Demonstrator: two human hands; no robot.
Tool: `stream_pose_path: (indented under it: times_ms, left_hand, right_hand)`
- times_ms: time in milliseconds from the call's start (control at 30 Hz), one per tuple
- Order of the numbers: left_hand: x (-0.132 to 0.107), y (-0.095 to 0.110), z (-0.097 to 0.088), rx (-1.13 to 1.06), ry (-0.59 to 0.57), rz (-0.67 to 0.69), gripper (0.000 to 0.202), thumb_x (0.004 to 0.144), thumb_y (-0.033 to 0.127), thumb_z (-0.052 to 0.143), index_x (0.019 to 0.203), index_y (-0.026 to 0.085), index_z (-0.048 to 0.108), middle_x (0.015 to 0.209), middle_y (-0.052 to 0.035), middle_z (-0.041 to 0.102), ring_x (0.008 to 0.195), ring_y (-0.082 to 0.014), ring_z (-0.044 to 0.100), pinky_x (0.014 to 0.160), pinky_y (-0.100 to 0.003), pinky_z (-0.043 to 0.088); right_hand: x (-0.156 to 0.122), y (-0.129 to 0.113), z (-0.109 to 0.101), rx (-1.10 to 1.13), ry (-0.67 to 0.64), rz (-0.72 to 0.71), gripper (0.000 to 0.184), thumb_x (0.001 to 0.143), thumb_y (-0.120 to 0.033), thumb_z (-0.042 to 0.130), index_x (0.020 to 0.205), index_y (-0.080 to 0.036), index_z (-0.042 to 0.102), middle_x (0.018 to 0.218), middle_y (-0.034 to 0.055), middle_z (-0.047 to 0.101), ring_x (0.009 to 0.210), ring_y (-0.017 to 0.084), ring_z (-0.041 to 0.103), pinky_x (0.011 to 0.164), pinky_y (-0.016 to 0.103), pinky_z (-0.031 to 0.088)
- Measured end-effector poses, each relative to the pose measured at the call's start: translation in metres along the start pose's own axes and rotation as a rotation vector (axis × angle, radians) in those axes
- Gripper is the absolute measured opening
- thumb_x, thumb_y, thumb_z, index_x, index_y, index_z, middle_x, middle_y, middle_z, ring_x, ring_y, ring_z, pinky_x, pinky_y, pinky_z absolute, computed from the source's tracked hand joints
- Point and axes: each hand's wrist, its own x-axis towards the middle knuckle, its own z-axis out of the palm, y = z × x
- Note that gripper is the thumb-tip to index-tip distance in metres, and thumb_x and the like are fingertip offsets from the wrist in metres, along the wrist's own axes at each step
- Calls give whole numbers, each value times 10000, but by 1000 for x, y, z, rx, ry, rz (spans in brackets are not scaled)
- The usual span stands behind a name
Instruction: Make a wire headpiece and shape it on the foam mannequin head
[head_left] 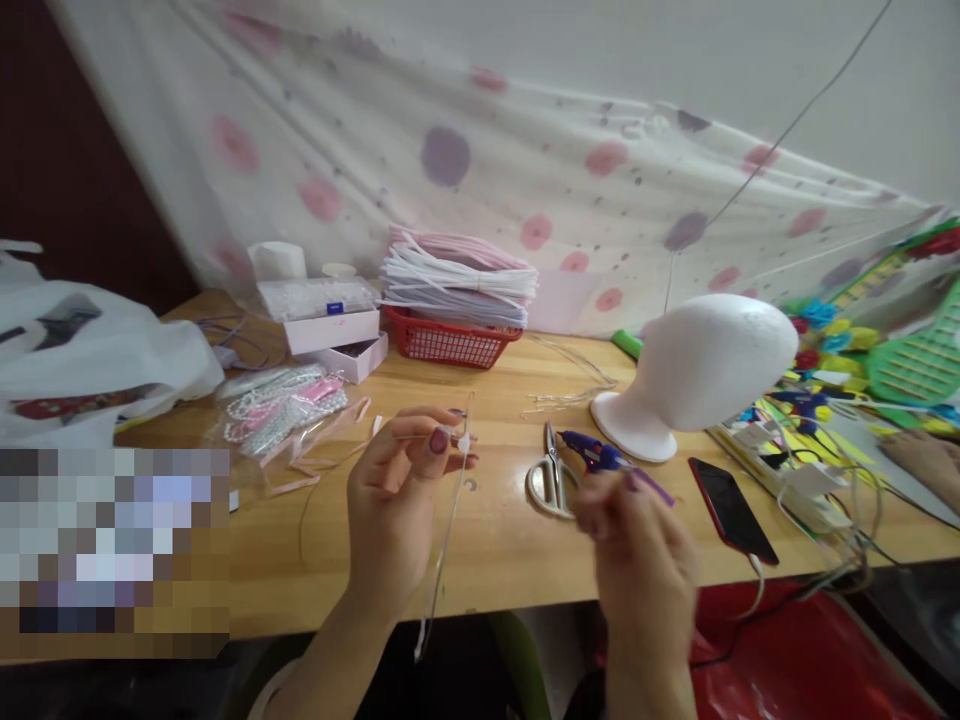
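In the head view my left hand [397, 490] is closed in a pinch, thumb against fingers, on a thin wire [445, 545]. The wire slants down past the table's front edge, and a small white piece [464, 441] sits on it near my fingertips. My right hand [637, 560] is raised to the right, its fingers curled together and blurred by motion; what they hold, if anything, does not show. Just behind it lie white-handled scissors [553, 480] and a blue glue gun [589, 450] with a small red light.
A white foam head [705, 365] stands at right, near a phone [733, 508] and power strip [795, 480]. Behind are a red basket [450, 343] of pipe cleaners and pale boxes [334, 330]. Bagged bead strings [281, 405] lie left. Another person's hand [926, 455] shows far right.
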Motion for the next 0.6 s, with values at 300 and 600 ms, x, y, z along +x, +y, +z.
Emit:
stream_pose_path:
  times_ms: [300, 600]
  left_hand:
    - [8, -10, -5, -97, 19, -218, 132, 755, 298, 812, 789, 224, 707, 862, 15, 656, 770, -105, 658, 676, -202, 574]
    - [8, 6, -12, -43, 8, -643, 288, 734, 293, 801, 857, 164, 576, 877, 2, 676, 514, -72, 638, 379, -130, 454]
  right_hand:
    - [27, 66, -101, -898, 432, 65, 996, 556, -722, 713, 1261, -49, 513, 1248, 273, 535, 1190, 430, 499, 993, 572, 383]
    - [46, 105, -106, -1126, 144, 159, 835, 645, -785, 490, 1056, -92, 708, 1151, 253, 678, 1164, 435, 555, 1067, 581, 288]
